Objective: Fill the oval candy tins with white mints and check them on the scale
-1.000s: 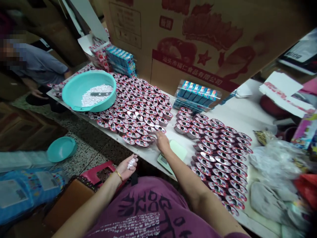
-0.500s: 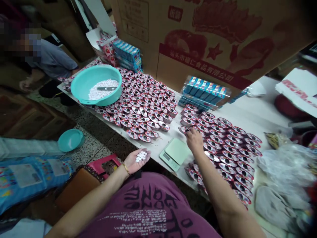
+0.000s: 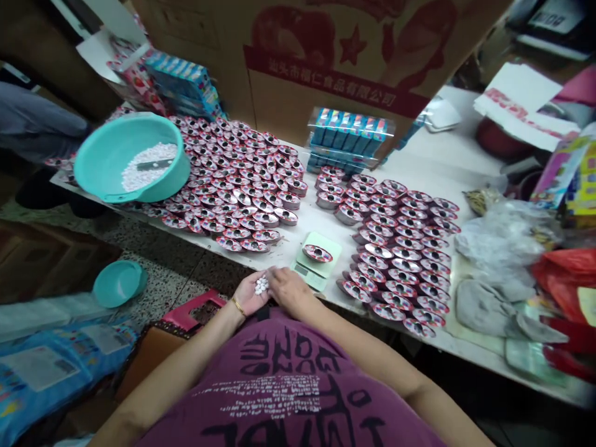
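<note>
My left hand [image 3: 250, 294] is cupped palm up, with a small heap of round white candies [image 3: 261, 285] in it. Bent over the right side of that heap is my right hand [image 3: 291, 290]; its fingers are drawn together, and their tips are hard to see. Just beyond, a pale green kitchen scale [image 3: 321, 243] lies near the table's front edge. One oval red-and-white printed container [image 3: 318, 253] with a dark round hole in its top rests on the scale. Rows of like containers [image 3: 403, 263] stand to the right, and another large group [image 3: 237, 180] to the left.
A turquoise basin [image 3: 86, 164] holds many white candies and a dark flat tool. Wrapped blue boxes [image 3: 351, 133] stand before a large carton [image 3: 223, 74]. Plastic bags [image 3: 503, 239] and a grey cloth [image 3: 484, 307] lie right. A pink stool [image 3: 193, 313] is below; another person's sleeve [image 3: 35, 115] shows left.
My right hand has come from the right-hand rows to the candies in my left palm. A container now sits on the scale, which was bare before. The view has shifted to the right.
</note>
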`<state>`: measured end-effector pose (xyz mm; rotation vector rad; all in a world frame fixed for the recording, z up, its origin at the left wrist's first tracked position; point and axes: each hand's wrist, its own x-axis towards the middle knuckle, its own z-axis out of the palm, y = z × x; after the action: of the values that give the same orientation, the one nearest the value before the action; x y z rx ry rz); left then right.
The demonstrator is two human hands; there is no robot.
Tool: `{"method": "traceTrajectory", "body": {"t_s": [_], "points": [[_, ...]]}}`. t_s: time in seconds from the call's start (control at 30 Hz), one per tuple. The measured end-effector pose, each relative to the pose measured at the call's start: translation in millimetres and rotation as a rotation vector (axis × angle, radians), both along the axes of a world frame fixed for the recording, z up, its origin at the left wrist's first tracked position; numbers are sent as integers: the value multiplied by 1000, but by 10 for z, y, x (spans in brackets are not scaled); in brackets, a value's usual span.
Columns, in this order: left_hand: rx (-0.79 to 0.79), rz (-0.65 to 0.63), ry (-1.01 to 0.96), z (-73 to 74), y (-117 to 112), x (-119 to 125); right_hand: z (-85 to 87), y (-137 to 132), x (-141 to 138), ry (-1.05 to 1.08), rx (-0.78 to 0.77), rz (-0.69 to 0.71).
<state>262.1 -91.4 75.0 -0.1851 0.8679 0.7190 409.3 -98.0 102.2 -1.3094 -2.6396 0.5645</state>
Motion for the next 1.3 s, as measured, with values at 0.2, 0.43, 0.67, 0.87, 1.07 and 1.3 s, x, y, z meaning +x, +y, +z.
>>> {"method": "traceTrajectory", "body": {"t_s": [0.2,0.43,0.67,0.87,1.07,1.3], "points": [[-92,21,137,-13,-158,-95,-9,-60,-225,-31,-91,100],[-66,-37,120,-68,-125,-92,69,-66,-160,-39,-74,92],[-60,-66,85,-89,-60,5,-71,-47,-117,12,-217,-39],[5,-40,43,-35,178,298,-201,53,228,265,-169,-259],[24,-78,-5,-15,439,569,-291,359,761,294,-38,-540],[11,-45,-16,-123,404,478,-384,400,1028,256,-119,-561]]}}
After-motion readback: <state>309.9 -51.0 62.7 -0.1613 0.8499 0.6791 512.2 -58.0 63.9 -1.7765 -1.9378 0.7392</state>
